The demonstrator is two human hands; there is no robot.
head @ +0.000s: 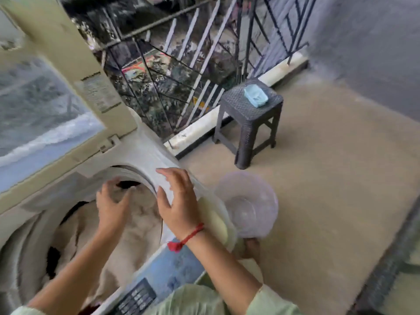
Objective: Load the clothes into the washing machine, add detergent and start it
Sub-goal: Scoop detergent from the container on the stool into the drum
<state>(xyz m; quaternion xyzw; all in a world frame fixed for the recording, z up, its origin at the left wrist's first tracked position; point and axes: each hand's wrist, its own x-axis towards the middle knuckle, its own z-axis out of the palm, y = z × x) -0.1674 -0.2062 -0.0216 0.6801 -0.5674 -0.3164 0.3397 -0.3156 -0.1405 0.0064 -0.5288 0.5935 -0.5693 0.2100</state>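
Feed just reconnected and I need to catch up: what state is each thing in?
Lid: raised open.
Drum: loaded with beige and dark clothes.
Left hand: open, over the clothes, blurred.
Right hand: open, fingers spread at the drum rim.
Basin: upright on the floor, looks empty.
Stool: upright.
Box: on the stool; open or shut unclear.
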